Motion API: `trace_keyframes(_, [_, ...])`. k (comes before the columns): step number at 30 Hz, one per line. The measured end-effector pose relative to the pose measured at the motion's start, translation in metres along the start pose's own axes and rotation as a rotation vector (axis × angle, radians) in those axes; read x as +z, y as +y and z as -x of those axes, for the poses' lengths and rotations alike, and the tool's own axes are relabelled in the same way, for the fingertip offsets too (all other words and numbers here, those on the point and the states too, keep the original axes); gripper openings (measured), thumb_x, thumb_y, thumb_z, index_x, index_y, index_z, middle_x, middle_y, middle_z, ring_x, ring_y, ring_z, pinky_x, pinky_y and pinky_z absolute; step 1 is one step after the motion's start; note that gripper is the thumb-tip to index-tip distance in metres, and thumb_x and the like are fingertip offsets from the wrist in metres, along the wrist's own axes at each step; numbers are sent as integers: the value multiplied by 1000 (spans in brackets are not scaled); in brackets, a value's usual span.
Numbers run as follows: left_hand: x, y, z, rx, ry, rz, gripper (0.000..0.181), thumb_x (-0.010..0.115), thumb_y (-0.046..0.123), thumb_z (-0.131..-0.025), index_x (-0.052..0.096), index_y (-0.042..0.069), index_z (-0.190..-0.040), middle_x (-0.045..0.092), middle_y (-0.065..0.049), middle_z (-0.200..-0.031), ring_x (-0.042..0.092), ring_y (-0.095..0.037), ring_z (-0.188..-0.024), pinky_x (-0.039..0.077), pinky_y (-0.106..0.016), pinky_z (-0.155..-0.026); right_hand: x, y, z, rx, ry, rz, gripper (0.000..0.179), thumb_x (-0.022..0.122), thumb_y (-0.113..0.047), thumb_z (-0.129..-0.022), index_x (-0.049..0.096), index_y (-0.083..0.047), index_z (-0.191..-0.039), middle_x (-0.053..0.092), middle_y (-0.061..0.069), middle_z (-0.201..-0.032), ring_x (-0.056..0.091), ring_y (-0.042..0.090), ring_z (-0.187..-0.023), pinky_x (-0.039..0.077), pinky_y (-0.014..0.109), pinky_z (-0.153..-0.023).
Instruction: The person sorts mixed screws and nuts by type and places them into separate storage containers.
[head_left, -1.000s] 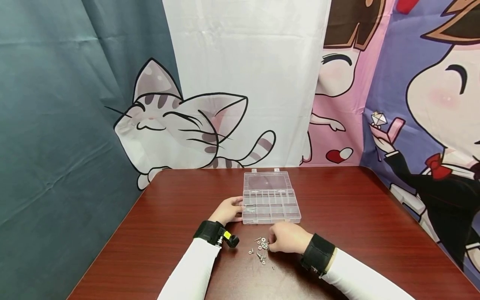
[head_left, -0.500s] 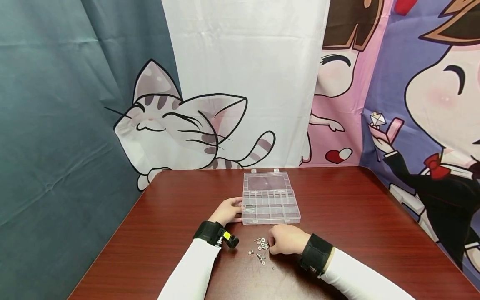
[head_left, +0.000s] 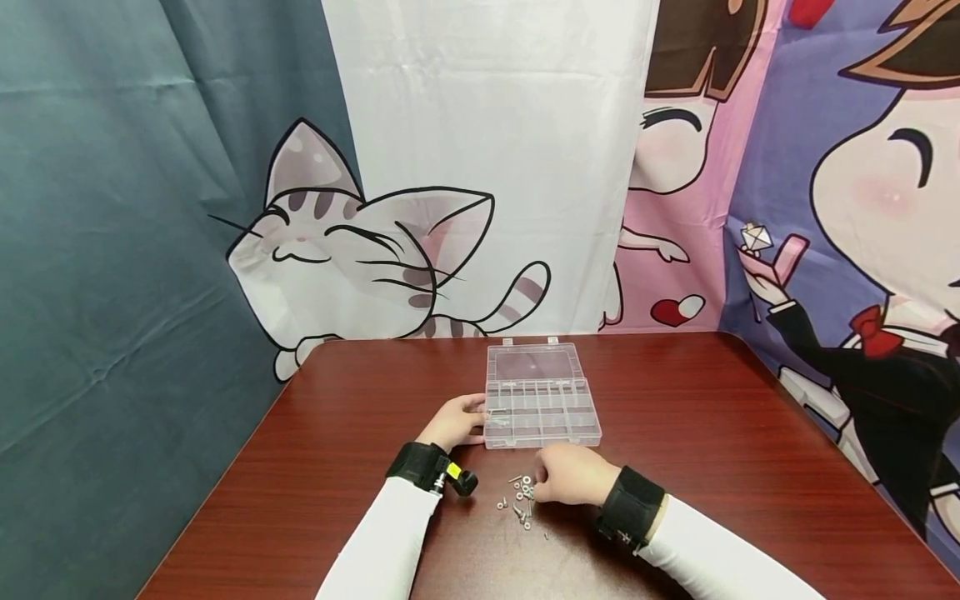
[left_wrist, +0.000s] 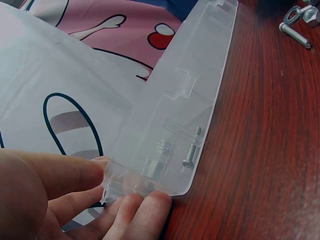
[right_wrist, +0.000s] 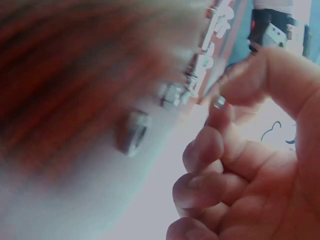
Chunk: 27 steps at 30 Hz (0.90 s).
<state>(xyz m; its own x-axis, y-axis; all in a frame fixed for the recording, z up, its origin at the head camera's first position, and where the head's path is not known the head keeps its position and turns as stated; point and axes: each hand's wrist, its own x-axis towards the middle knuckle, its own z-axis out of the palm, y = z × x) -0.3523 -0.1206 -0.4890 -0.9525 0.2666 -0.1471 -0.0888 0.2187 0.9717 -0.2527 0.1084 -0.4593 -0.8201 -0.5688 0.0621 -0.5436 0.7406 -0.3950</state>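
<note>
Room right of box [head_left: 536, 442], hardware [head_left: 527, 490] in front

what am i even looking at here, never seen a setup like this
There's no machine here, just someone working bare-handed. The wide picture comes from a head-worn camera looking forward and down; the two close ones come from cameras worn on each wrist. On the reddish-brown table lie an open clear box with compartments, plus loose screws and small metal rings. The left hand touches the box's left end. The right hand pinches a tiny metal piece, too small to identify.
</note>
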Motion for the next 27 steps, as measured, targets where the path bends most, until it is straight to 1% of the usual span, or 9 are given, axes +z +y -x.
trace_keyframes(2, [-1,0,0,1,2,1,52,60,5,-98,44,-1,-147,58,-19,-133,67,-23,-100,60,-36,-75,-3,0,-1,14,22,-54,16,66,-16,-72,52,-21,-65,44,-15,-56,42,3,-48,36,23,-47])
trace_keyframes(6, [-1,-1,2,1,0,14,51,60,5,-98,44,-1,-146,58,-19,-133,67,-23,-100,60,-36,-75,-5,1,-6,3,96,-121,16,63,-12,-76,50,-19,-71,42,-15,-56,42,0,-46,35,21,-47])
trace_keyframes(9, [-1,-2,2,8,-4,17,50,59,4,-98,45,-1,-145,58,-19,-133,67,-24,-100,60,-36,-75,-6,3,-10,-13,162,-141,18,65,-9,-79,51,-20,-74,43,-15,-60,39,0,-52,33,19,-50])
trace_keyframes(11, [-1,-3,2,13,-4,14,50,59,4,-98,45,-1,-145,58,-20,-133,67,-24,-101,60,-36,-75,-6,3,-13,-9,183,-163,18,66,-9,-81,52,-20,-76,48,-15,-63,39,1,-53,33,20,-50])
trace_keyframes(14, [-2,-3,2,15,-2,10,50,59,4,-98,45,-2,-145,58,-20,-134,67,-25,-101,60,-37,-75,-7,4,-19,2,192,-202,12,66,-9,-85,58,-18,-81,56,-14,-71,44,3,-57,37,21,-53])
trace_keyframes(18, [-2,-2,2,15,0,10,51,59,3,-97,45,-2,-145,57,-20,-135,67,-25,-101,60,-37,-75,-7,4,-30,-1,207,-233,4,65,-11,-92,68,-11,-89,65,-9,-81,54,5,-68,45,25,-62])
trace_keyframes(21, [-1,-1,2,14,-4,13,51,59,3,-97,44,-3,-145,57,-21,-135,67,-25,-102,60,-37,-75,-5,5,-41,13,209,-221,9,63,-11,-94,72,-10,-93,68,-7,-86,56,6,-72,47,27,-65])
trace_keyframes(25, [-1,1,4,11,-10,11,51,59,3,-97,44,-3,-146,56,-21,-136,66,-25,-102,60,-37,-75,-4,3,-56,43,201,-198,16,59,-6,-93,74,-10,-97,70,-5,-90,56,8,-71,47,29,-65])
trace_keyframes(27, [-1,3,4,9,-12,11,52,59,3,-97,43,-2,-147,56,-21,-136,66,-24,-103,60,-36,-75,-3,2,-63,51,204,-185,18,58,-5,-93,74,-10,-99,71,-3,-91,58,10,-74,48,30,-67])
